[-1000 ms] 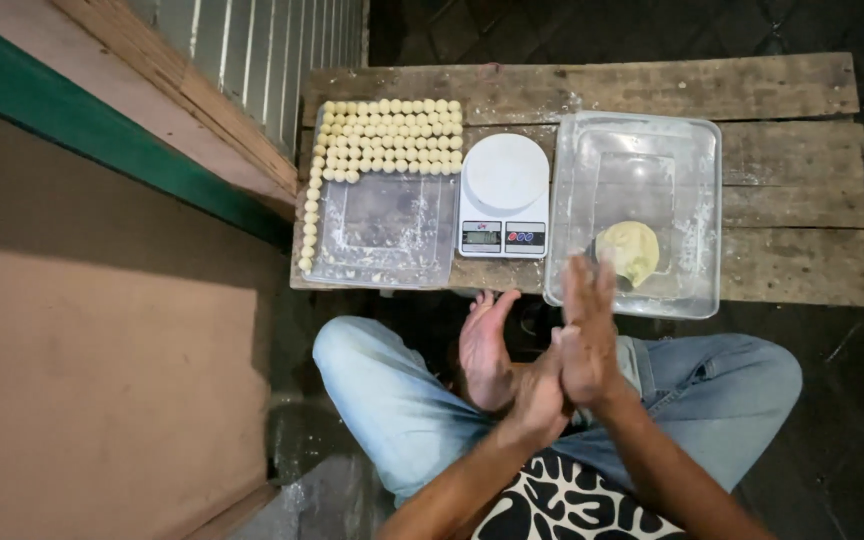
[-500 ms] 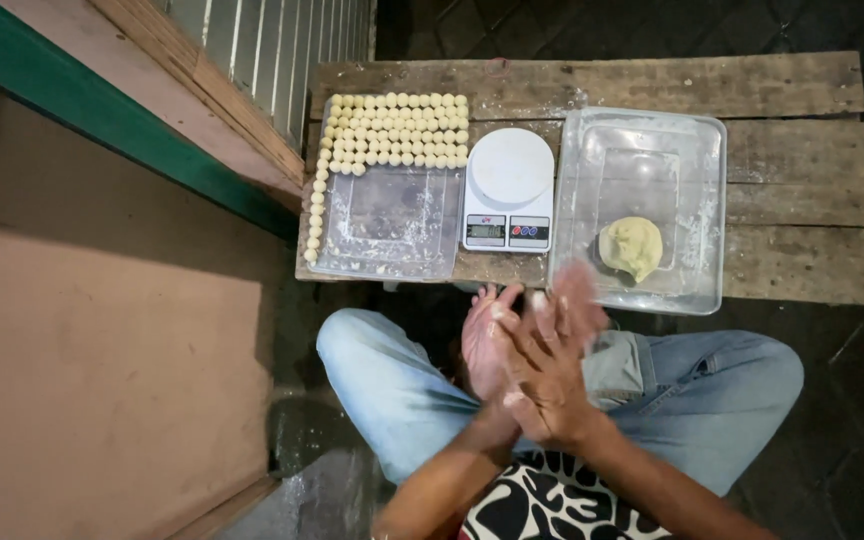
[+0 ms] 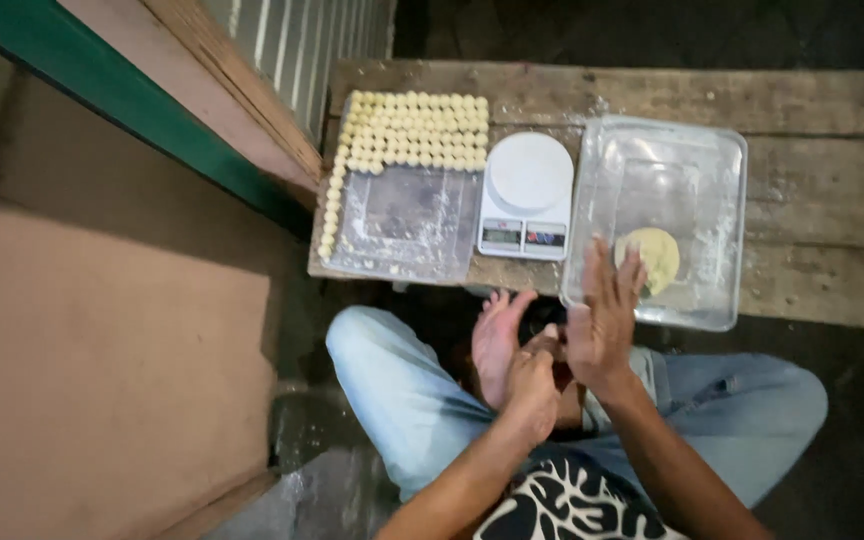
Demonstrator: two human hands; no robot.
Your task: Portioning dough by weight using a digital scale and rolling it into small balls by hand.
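Along the left edge of the wooden board (image 3: 812, 230), a clear tray (image 3: 407, 225) with rows of small pale dough balls (image 3: 417, 130) packed across its far end and one column running down its left side; rest of the tray floury. Just right of it, near the board's front edge, a white kitchen scale (image 3: 526, 195) with a round platform, touching or nearly touching the tray. Further right, a clear plastic tub (image 3: 692, 160), dusted with flour, overhanging the front edge a little, with a flattened lump of yellow dough (image 3: 658, 256) lying in its near half.

In front of the board's near edge, above blue-jeaned knees, both hands together. Left hand (image 3: 532, 385) curled, fingers bent inward, knuckles up, pressed against the right palm; beside it a bare foot (image 3: 497, 335), sole up, toes toward the board. A small pale piece of dough (image 3: 550, 330) showing just at the top of the seam between the palms, squeezed there. Right hand (image 3: 602, 320) flat and upright, fingers (image 3: 630, 275) straight and slightly fanned, tips overlapping the tub's front rim in view, just beside the yellow lump; touching it or not cannot be told.
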